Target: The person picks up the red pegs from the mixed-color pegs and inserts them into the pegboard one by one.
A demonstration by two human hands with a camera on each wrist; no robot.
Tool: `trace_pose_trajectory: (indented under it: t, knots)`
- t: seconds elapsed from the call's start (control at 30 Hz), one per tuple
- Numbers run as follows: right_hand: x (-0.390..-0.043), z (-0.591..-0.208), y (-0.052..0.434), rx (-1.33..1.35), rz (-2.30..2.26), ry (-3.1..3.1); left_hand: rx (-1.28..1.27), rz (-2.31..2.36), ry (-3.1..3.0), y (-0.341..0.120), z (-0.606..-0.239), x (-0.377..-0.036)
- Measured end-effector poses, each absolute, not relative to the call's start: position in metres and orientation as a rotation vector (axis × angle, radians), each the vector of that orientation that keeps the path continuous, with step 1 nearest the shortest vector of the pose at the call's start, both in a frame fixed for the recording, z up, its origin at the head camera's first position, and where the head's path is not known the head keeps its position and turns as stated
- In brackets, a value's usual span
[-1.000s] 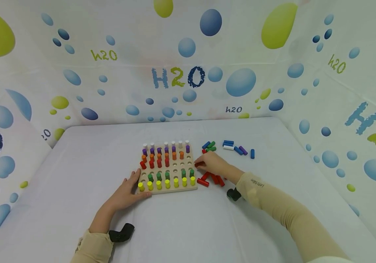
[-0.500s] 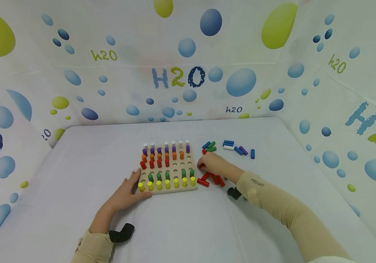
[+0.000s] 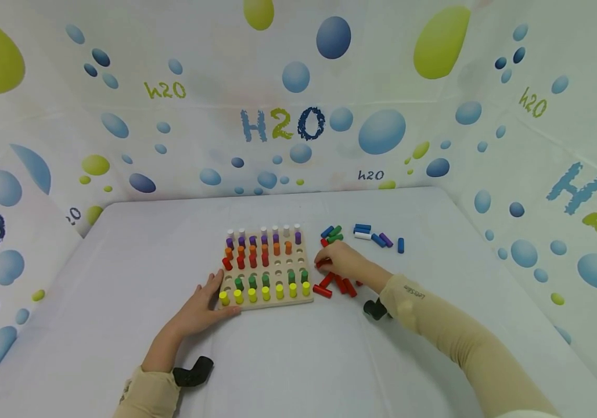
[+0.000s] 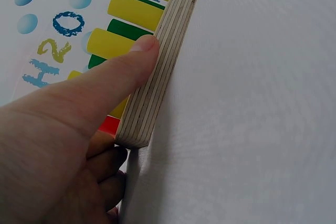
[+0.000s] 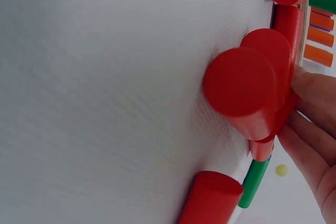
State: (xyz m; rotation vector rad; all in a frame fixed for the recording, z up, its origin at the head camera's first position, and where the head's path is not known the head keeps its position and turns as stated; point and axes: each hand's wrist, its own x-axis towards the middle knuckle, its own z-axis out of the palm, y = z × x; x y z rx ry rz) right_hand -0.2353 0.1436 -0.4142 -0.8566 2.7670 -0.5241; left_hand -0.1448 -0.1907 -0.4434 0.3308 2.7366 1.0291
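Observation:
A wooden pegboard [image 3: 272,304] lies on the white cloth. It carries rows of white, purple, orange, red, green and yellow pegs, with several bare holes on its right half. My left hand [image 3: 203,310] holds its near left corner; the thumb [image 4: 123,69] lies against the layered front edge [image 4: 163,56] and the fingers stay at the left side. Beside the board's right edge, my right hand [image 3: 344,259] pinches a red peg [image 3: 321,264] between thumb and fingers. Loose red pegs [image 3: 322,291] lie just below this hand, large and close in the right wrist view [image 5: 236,85].
Beyond the right hand lie loose green pegs [image 3: 335,237], blue pegs [image 3: 363,227], a white peg [image 3: 362,235] and a purple peg [image 3: 386,240]. One blue peg [image 3: 401,245] sits farther right. A printed curtain [image 3: 199,133] encloses the table's back and sides.
My right hand has shifted slightly to the right, away from the board's edge, and the red peg shows between its fingers. The left hand and board have stayed put.

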Motion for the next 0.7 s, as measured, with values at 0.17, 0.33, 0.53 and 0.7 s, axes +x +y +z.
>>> trace_pose_trajectory:
  t: [0.17,0.33,0.53,0.7]
  knots:
    - [-0.236,-0.418,0.148,-0.782,-0.705,2.75,0.323,1.02,2.739,-0.191,-0.444,-0.145]
    - [-0.237,-0.422,0.153,-0.665,-0.957,2.717,0.306,1.021,2.736,-0.191,-0.446,-0.145]
    - [-0.238,-0.425,0.159,-0.548,-1.172,2.672,0.315,1.016,2.741,-0.193,-0.447,-0.146]
    - [-0.24,-0.428,0.163,-0.475,-1.289,2.63,0.316,1.01,2.744,-0.192,-0.448,-0.146]
